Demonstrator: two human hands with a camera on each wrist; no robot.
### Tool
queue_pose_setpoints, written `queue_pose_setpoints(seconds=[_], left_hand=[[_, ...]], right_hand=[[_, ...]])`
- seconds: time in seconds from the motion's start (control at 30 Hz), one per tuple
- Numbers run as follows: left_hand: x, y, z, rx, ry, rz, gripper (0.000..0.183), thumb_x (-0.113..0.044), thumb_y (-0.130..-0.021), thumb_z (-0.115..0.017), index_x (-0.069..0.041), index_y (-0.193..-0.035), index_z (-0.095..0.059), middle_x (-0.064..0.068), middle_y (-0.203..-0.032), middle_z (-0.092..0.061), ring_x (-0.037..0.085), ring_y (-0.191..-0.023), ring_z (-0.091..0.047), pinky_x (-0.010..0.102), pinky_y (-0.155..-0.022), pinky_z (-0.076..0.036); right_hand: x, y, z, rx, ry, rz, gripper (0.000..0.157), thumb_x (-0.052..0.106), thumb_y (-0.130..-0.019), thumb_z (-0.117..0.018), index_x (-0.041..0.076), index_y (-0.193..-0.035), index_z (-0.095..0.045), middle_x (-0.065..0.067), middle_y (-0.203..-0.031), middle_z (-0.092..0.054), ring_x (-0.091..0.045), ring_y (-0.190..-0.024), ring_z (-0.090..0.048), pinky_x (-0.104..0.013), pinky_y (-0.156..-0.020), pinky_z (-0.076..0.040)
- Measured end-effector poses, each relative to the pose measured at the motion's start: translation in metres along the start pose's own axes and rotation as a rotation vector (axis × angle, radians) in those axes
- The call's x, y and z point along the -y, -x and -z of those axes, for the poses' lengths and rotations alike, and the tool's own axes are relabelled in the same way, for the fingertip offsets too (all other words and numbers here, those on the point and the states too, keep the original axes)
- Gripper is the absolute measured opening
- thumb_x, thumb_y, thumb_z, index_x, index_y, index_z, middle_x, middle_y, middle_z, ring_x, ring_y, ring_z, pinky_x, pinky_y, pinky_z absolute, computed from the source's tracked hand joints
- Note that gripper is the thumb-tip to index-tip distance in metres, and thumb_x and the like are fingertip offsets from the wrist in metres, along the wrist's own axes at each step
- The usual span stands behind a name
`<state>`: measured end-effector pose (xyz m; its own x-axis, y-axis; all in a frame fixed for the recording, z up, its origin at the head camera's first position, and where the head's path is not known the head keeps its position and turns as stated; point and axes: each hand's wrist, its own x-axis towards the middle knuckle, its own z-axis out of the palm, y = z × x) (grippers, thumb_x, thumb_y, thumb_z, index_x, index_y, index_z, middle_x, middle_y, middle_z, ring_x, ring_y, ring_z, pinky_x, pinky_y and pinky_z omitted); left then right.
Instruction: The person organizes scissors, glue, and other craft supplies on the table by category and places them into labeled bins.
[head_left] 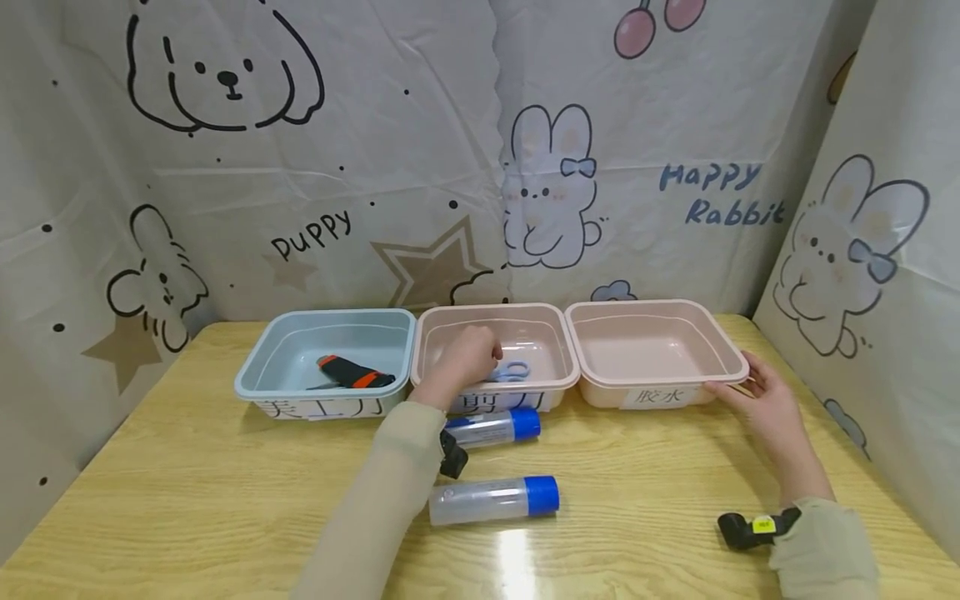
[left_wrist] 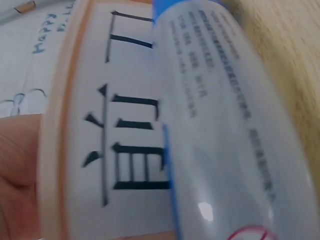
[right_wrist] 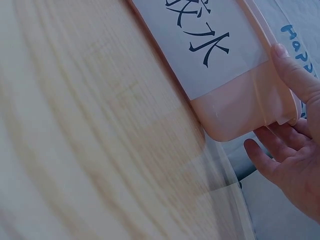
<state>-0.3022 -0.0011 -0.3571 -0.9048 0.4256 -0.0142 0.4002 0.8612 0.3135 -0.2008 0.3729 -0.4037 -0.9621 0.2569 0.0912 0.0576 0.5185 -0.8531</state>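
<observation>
My left hand [head_left: 468, 354] reaches down into the middle pink bin [head_left: 498, 312]. Its fingertips are hidden, so whether they hold anything cannot be seen. Just right of it in that bin lie scissors [head_left: 512, 372] with light blue handles. At the right pink bin [head_left: 637, 310], my right hand [head_left: 768, 408] grips the front right corner, thumb on the front of the rim and fingers round the side; the right wrist view shows this thumb [right_wrist: 295, 72] too. Before the middle bin lies a blue-capped clear glue bottle [head_left: 487, 429], partly behind my left wrist. A second glue bottle [head_left: 487, 502] lies nearer.
At the left stands a light blue bin [head_left: 258, 367] holding a black and orange utility knife [head_left: 352, 372]. All three bins stand side by side with paper labels on their fronts. A printed cloth [head_left: 420, 167] hangs behind the wooden table [head_left: 187, 492] and along its sides.
</observation>
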Motion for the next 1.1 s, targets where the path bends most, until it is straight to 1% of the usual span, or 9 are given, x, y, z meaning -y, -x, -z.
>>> queue_pose_setpoints(seconds=[0.1,0.2,0.33,0.47,0.67,0.8,0.9,0.97,1.1], left_hand=[[-0.003,0.007,0.006,-0.002,0.012,-0.015,0.016,-0.008,-0.085,-0.061,-0.007,-0.098,-0.07,0.005,-0.093,-0.067,0.017,-0.084,-0.059,0.03,-0.08,-0.049],[-0.007,0.015,0.014,0.005,0.038,-0.023,0.018,-0.013,-0.085,-0.063,-0.007,-0.102,-0.068,0.003,-0.09,-0.064,0.016,-0.081,-0.056,0.029,-0.077,-0.048],[-0.009,0.027,0.022,-0.032,0.036,-0.068,0.02,-0.016,-0.083,-0.067,-0.009,-0.101,-0.067,0.002,-0.087,-0.062,0.016,-0.08,-0.054,0.028,-0.077,-0.047],[-0.008,0.041,0.023,-0.076,0.019,-0.121,0.019,-0.017,-0.081,-0.069,-0.011,-0.099,-0.068,0.002,-0.091,-0.063,0.015,-0.083,-0.053,0.027,-0.08,-0.048],[-0.004,0.067,0.024,-0.093,0.024,-0.154,0.019,-0.02,-0.083,-0.067,-0.013,-0.101,-0.068,0.002,-0.097,-0.063,0.013,-0.083,-0.054,0.026,-0.077,-0.048],[-0.001,0.083,0.023,-0.1,0.001,-0.2,0.017,-0.021,-0.084,-0.066,-0.015,-0.099,-0.069,-0.001,-0.094,-0.064,0.009,-0.08,-0.056,0.024,-0.073,-0.05],[-0.002,0.093,0.021,-0.073,0.03,-0.267,0.017,-0.018,-0.083,-0.067,-0.013,-0.099,-0.069,-0.001,-0.094,-0.064,0.011,-0.082,-0.058,0.025,-0.074,-0.049],[-0.003,0.099,0.019,-0.028,0.048,-0.314,0.019,-0.017,-0.082,-0.068,-0.012,-0.101,-0.068,0.0,-0.097,-0.064,0.013,-0.086,-0.059,0.026,-0.076,-0.049],[-0.007,0.111,0.013,0.067,0.037,-0.336,0.022,-0.021,-0.082,-0.068,-0.016,-0.103,-0.068,-0.003,-0.1,-0.064,0.012,-0.09,-0.059,0.027,-0.08,-0.049]], right_hand=[[0.0,0.0,0.0,0.0,-0.002,0.0,0.086,0.034,-0.084,-0.064,0.004,-0.146,-0.012,-0.026,-0.143,-0.027,-0.024,-0.123,-0.037,-0.003,-0.076,-0.039],[0.002,0.0,0.001,-0.003,0.001,-0.01,0.087,0.035,-0.083,-0.064,0.005,-0.146,-0.012,-0.025,-0.143,-0.027,-0.027,-0.124,-0.036,-0.003,-0.076,-0.039],[0.003,0.0,0.002,0.0,0.004,-0.021,0.087,0.037,-0.083,-0.063,0.006,-0.146,-0.011,-0.024,-0.145,-0.025,-0.033,-0.127,-0.032,-0.004,-0.078,-0.04],[0.002,0.0,0.001,0.005,0.006,-0.023,0.087,0.036,-0.084,-0.063,0.005,-0.146,-0.011,-0.025,-0.145,-0.024,-0.034,-0.127,-0.032,-0.004,-0.079,-0.04],[0.001,-0.001,0.001,0.006,0.009,-0.021,0.088,0.037,-0.083,-0.064,0.006,-0.146,-0.011,-0.025,-0.145,-0.025,-0.032,-0.126,-0.032,-0.004,-0.078,-0.04],[0.001,-0.002,0.001,0.005,0.011,-0.02,0.088,0.037,-0.083,-0.064,0.005,-0.146,-0.011,-0.025,-0.145,-0.024,-0.034,-0.127,-0.032,-0.004,-0.079,-0.04],[0.001,-0.002,0.001,-0.003,0.01,-0.016,0.088,0.036,-0.083,-0.064,0.004,-0.146,-0.012,-0.026,-0.144,-0.025,-0.033,-0.126,-0.033,-0.004,-0.079,-0.04],[0.001,-0.002,0.001,-0.01,0.012,-0.014,0.088,0.036,-0.083,-0.064,0.004,-0.146,-0.012,-0.026,-0.144,-0.024,-0.031,-0.125,-0.035,-0.003,-0.078,-0.04],[0.0,-0.002,0.001,-0.014,0.007,-0.009,0.087,0.035,-0.083,-0.064,0.004,-0.146,-0.013,-0.027,-0.143,-0.027,-0.027,-0.122,-0.037,-0.002,-0.076,-0.039]])
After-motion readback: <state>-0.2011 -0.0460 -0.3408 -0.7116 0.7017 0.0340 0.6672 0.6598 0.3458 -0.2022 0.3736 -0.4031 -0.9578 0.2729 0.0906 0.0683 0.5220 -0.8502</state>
